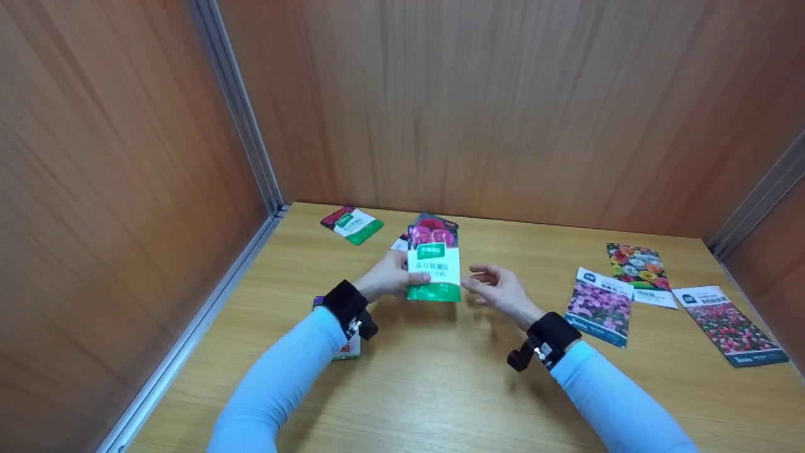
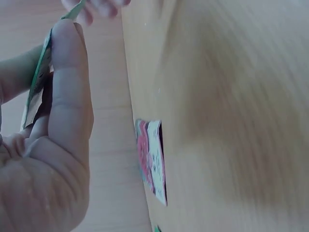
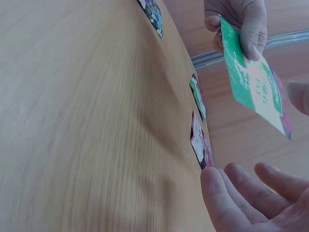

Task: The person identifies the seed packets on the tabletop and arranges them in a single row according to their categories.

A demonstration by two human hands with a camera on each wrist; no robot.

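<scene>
A seed packet [image 1: 434,264] with pink flowers, a white label and a green lower band is held up above the table, gripped at its left edge by my left hand [image 1: 387,277]. The thumb lies on its printed front, with fingers behind. My right hand [image 1: 500,292] is just right of the packet, fingers spread and slightly bent, holding nothing. In the right wrist view the held packet [image 3: 256,82] hangs apart from my right fingers [image 3: 251,193]. Behind it on the table lies another flower packet [image 1: 448,221], partly hidden.
At the back left lies a green-edged packet [image 1: 352,224]. Another packet [image 1: 349,349] is mostly covered by my left wrist. On the right lie a purple-flower packet [image 1: 600,305], a multicoloured one [image 1: 641,270] and a red-pink one [image 1: 729,327]. Wooden walls [image 1: 503,113] enclose the table.
</scene>
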